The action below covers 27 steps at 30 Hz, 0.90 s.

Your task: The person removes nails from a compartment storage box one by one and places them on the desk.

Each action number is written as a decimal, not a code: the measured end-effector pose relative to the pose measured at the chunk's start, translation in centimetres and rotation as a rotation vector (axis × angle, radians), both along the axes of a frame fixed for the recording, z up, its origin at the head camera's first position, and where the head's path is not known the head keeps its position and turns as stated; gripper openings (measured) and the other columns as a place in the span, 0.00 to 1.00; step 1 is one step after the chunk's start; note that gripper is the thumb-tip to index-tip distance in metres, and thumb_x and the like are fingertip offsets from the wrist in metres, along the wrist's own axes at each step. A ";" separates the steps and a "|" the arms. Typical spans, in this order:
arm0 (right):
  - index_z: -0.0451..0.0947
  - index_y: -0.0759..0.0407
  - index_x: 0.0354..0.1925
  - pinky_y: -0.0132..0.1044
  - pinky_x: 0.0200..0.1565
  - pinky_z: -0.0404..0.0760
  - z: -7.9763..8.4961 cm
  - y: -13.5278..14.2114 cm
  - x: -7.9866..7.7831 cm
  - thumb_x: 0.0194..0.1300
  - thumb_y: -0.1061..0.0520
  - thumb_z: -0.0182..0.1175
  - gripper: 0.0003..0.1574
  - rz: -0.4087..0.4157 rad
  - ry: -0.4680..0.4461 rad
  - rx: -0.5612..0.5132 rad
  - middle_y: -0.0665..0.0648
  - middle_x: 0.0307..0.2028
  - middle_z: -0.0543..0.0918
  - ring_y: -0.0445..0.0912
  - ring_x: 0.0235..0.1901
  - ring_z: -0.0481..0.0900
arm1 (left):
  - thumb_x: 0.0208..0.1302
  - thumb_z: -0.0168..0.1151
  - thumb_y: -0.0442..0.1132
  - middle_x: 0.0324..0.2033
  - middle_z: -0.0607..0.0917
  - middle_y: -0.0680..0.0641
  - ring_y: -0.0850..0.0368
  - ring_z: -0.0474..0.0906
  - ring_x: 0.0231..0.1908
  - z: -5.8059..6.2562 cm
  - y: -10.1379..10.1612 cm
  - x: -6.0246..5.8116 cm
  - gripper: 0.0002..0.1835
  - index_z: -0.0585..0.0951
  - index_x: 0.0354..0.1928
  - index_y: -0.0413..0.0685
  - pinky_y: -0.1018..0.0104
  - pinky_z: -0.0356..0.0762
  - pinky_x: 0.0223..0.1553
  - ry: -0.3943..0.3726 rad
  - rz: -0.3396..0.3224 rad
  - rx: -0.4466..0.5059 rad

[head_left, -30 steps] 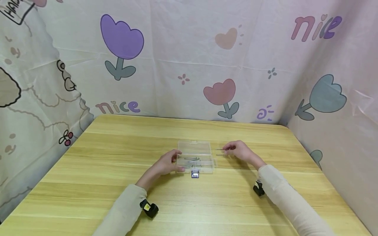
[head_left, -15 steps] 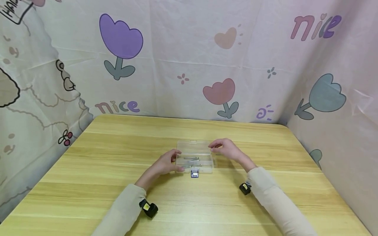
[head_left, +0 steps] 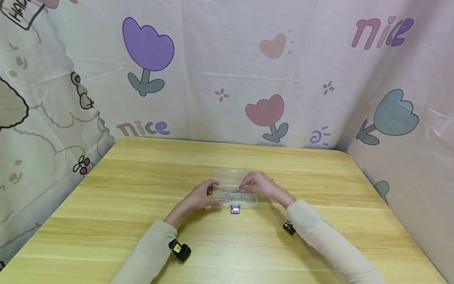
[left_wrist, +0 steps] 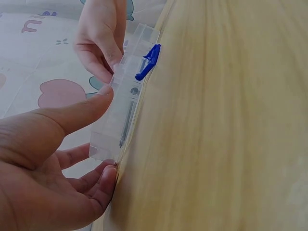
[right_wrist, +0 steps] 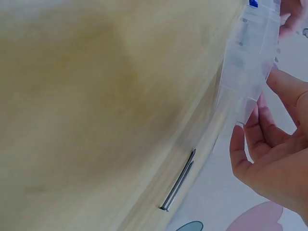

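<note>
Right hand (head_left: pixel 259 184) working over a clear open box (head_left: pixel 252 199), left hand (head_left: pixel 196 197) gripping its left end.
The right hand is arriving from the right, so work seems to be shifting to the box; I can't tell whether it's pinching anything. Nails (head_left: pixel 225 200) are lying inside; two loose nails (right_wrist: pixel 177 180) are resting on the worktop (head_left: pixel 177 165) alongside.

The left hand (left_wrist: pixel 45 168) holds a clear box (left_wrist: pixel 101 137) on the wooden table (left_wrist: pixel 216 120).
Its thumb is at the box's upper edge; a nail (left_wrist: pixel 127 122) lies along the lower edge. Farther, near the blue clip (left_wrist: pixel 149 62), the right hand (left_wrist: pixel 100 36) reaches the upper edge.
</note>
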State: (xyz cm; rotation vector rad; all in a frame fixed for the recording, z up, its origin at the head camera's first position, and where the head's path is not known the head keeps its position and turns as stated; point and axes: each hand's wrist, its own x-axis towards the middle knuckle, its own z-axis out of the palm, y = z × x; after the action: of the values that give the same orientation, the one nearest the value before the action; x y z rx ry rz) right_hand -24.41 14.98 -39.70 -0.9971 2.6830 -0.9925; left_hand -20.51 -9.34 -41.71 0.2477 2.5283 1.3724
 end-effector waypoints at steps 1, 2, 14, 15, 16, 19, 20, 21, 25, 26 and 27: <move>0.87 0.61 0.35 0.41 0.45 0.77 0.0 -0.1 0.0 0.57 0.64 0.68 0.05 0.010 0.008 0.003 0.54 0.36 0.84 0.48 0.40 0.79 | 0.46 0.78 0.35 0.52 0.76 0.41 0.47 0.70 0.48 0.0 0.0 0.0 0.38 0.72 0.61 0.40 0.51 0.69 0.50 0.000 0.000 0.000; 0.87 0.62 0.34 0.41 0.45 0.77 0.0 -0.3 0.0 0.56 0.65 0.68 0.05 0.017 0.014 0.006 0.53 0.35 0.84 0.47 0.39 0.79 | 0.46 0.78 0.35 0.52 0.76 0.41 0.47 0.70 0.48 -0.1 0.0 0.0 0.38 0.73 0.61 0.40 0.52 0.69 0.50 0.000 -0.001 0.002; 0.87 0.62 0.31 0.33 0.40 0.75 -0.4 -1.6 -0.6 0.51 0.69 0.70 0.06 0.083 0.050 0.038 0.52 0.30 0.80 0.44 0.34 0.74 | 0.47 0.77 0.36 0.53 0.76 0.39 0.45 0.70 0.50 0.3 -0.1 0.2 0.37 0.72 0.61 0.40 0.50 0.69 0.51 0.007 -0.018 0.008; 0.87 0.62 0.30 0.33 0.39 0.75 -0.4 -1.7 -0.6 0.51 0.69 0.70 0.06 0.087 0.044 0.038 0.51 0.30 0.80 0.43 0.34 0.73 | 0.47 0.77 0.36 0.53 0.76 0.39 0.45 0.71 0.50 0.1 -0.1 0.2 0.37 0.72 0.61 0.41 0.49 0.69 0.52 0.006 -0.016 0.004; 0.87 0.62 0.30 0.33 0.39 0.74 -0.5 -1.7 -0.6 0.51 0.69 0.70 0.06 0.088 0.037 0.037 0.51 0.29 0.79 0.43 0.34 0.73 | 0.47 0.78 0.36 0.54 0.76 0.40 0.45 0.71 0.50 0.1 -0.1 0.1 0.37 0.72 0.61 0.41 0.49 0.69 0.52 0.009 -0.016 -0.001; 0.87 0.62 0.29 0.32 0.39 0.74 -0.6 -1.9 -0.7 0.50 0.70 0.70 0.06 0.082 0.023 0.041 0.50 0.29 0.78 0.42 0.34 0.72 | 0.46 0.78 0.37 0.53 0.76 0.40 0.46 0.71 0.49 -0.1 -0.1 0.1 0.38 0.72 0.61 0.41 0.50 0.70 0.50 0.012 -0.015 -0.005; 0.87 0.62 0.29 0.32 0.38 0.74 -0.7 -1.9 -0.7 0.50 0.70 0.70 0.06 0.079 0.020 0.044 0.50 0.29 0.77 0.42 0.34 0.72 | 0.46 0.78 0.36 0.53 0.76 0.40 0.46 0.70 0.49 0.0 -0.1 0.1 0.38 0.72 0.61 0.41 0.50 0.70 0.50 0.012 -0.014 -0.004; 0.87 0.62 0.29 0.31 0.38 0.74 -0.7 -2.0 -0.7 0.50 0.70 0.70 0.06 0.072 0.012 0.046 0.50 0.29 0.77 0.41 0.34 0.72 | 0.46 0.78 0.36 0.53 0.76 0.40 0.46 0.70 0.49 0.0 -0.1 0.1 0.38 0.72 0.61 0.41 0.50 0.70 0.50 0.012 -0.013 -0.003; 0.87 0.63 0.29 0.30 0.37 0.73 -0.7 -2.2 -0.8 0.50 0.70 0.70 0.06 0.073 0.010 0.062 0.50 0.28 0.77 0.41 0.33 0.72 | 0.46 0.78 0.37 0.54 0.76 0.40 0.46 0.70 0.50 0.1 0.0 0.1 0.38 0.72 0.61 0.41 0.50 0.70 0.51 0.005 -0.008 0.007; 0.87 0.63 0.29 0.30 0.37 0.73 -0.7 -2.2 -0.9 0.50 0.70 0.70 0.05 0.075 0.005 0.065 0.50 0.28 0.77 0.41 0.33 0.71 | 0.46 0.78 0.37 0.54 0.76 0.40 0.46 0.70 0.50 0.1 0.0 0.1 0.38 0.72 0.61 0.41 0.50 0.70 0.51 0.005 -0.007 0.008; 0.87 0.63 0.29 0.30 0.37 0.73 -0.7 -2.2 -0.9 0.51 0.70 0.70 0.05 0.082 0.003 0.068 0.50 0.28 0.77 0.41 0.33 0.71 | 0.46 0.78 0.37 0.54 0.76 0.40 0.45 0.71 0.50 0.0 0.0 0.1 0.38 0.72 0.61 0.41 0.50 0.70 0.51 0.006 -0.006 0.007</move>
State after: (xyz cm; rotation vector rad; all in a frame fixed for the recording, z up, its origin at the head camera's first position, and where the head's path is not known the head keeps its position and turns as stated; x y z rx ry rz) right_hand -25.35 12.78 -40.40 -1.0857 2.6353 -0.8795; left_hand -20.39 -9.36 -41.66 0.2609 2.5259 1.3808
